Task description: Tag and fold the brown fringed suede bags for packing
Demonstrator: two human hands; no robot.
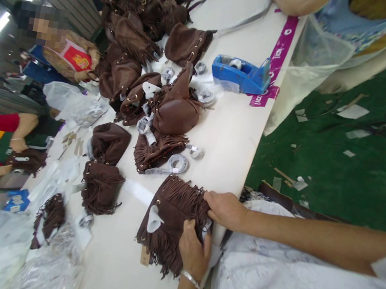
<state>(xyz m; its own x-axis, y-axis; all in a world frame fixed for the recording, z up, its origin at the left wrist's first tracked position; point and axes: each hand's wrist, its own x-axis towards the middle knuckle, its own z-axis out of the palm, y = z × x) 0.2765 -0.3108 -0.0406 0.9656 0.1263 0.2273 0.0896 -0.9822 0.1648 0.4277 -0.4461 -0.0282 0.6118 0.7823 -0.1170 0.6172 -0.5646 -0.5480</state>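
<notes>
I am holding a brown fringed bag [172,210] flat on the white bench [114,259], close to the edge by my body. It is looking soft and fuzzy, and lots of thin strips are spreading over it like messy hair. The fingers of my right hand [226,211] are pinching the fringe at the near corner. The fingers of my left hand [194,252] are curling tight on the bag's near side, and a shiny bracelet [190,280] is circling that wrist. A curl of white wrap [154,220] is sticking up from the bag, and a stiff tan tag [145,256] is peeking out beside it.

Just past the bag, a round coil [178,163] in clear wrap is lying on the bench. Near it, a smooth, puffy brown bag [177,116] is bulging like a ball. Farther off, more brown bags [129,37] are making a lumpy heap. A hard blue tape holder [239,75] is sitting by purple tape [280,55]. Thin, crinkly plastic bags [50,264] are bunching up on the other side.
</notes>
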